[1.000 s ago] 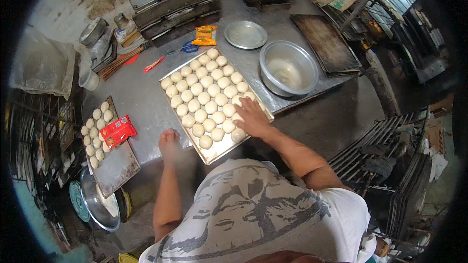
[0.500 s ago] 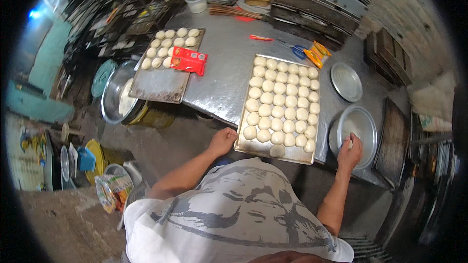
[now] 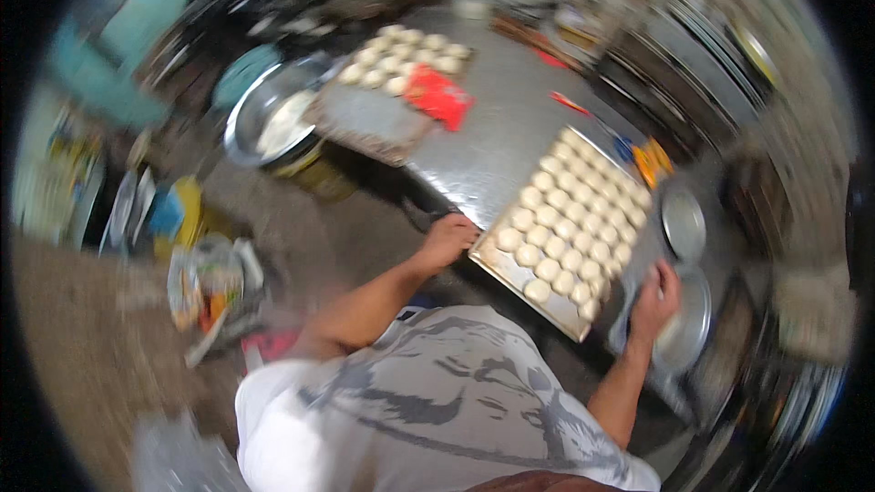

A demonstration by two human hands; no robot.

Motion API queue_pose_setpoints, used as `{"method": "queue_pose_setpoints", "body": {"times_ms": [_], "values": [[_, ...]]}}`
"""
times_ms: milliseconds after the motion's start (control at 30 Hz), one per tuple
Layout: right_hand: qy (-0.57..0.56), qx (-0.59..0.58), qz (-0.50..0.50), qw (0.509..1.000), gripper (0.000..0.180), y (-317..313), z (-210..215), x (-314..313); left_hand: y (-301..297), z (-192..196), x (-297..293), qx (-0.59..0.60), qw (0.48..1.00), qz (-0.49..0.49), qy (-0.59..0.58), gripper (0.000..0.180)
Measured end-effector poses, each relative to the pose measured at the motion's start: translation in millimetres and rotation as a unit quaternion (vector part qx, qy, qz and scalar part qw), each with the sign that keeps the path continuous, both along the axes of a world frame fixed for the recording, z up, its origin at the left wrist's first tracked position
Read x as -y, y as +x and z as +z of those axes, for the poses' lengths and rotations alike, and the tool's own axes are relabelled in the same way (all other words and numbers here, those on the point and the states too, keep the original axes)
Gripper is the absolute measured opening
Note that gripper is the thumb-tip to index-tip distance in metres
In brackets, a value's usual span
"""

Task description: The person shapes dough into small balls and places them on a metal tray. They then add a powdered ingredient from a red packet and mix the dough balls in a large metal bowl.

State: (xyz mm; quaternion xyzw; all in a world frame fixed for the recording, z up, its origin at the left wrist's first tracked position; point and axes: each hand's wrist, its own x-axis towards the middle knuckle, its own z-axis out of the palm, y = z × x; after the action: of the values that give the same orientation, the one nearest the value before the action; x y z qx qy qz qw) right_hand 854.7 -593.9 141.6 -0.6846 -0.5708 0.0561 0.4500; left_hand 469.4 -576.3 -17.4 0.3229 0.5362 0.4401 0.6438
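Observation:
A metal tray holds rows of round, pale dough balls on the steel table. Beside the tray's near left corner, at the table edge, is my left hand, its fingers bent; blur hides whether they grip anything. My right hand is over the left rim of a metal bowl, close to the tray's right side. Its fingers are curled together, and what they may hold is hidden. Whitish powder-like contents show faintly in the bowl.
A second tray at the far left carries more dough balls and a red packet. Left of it stands a large basin with a pale mass inside. A round metal lid or plate, a yellow packet and blue-handled scissors lie beyond the tray.
The view has turned, so the table appears rotated clockwise. My right hand has shifted from above the bowl's near part toward its left rim. My left hand stays by the tray corner.

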Motion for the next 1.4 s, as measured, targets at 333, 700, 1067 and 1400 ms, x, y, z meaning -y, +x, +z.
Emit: {"method": "queue_pose_setpoints", "body": {"times_ms": [333,700,1067,1400], "values": [[0.007,-0.044,-0.113,0.993,0.022,-9,-63,75,1,-11,-37,-0.044,0.996,-0.018,0.076,0.020],[-0.271,-0.213,-0.552,0.759,0.044,20,-240,394,194,61,-39,-0.068,0.913,-0.311,0.255,0.029],[-0.247,-0.060,-0.746,0.616,0.061,343,-145,603,415,87,100,-0.047,0.855,-0.445,0.261,0.011],[-0.393,-0.080,-0.828,0.391,0.072,523,-121,788,520,117,161,-0.068,0.845,-0.471,0.245,0.015]]}}
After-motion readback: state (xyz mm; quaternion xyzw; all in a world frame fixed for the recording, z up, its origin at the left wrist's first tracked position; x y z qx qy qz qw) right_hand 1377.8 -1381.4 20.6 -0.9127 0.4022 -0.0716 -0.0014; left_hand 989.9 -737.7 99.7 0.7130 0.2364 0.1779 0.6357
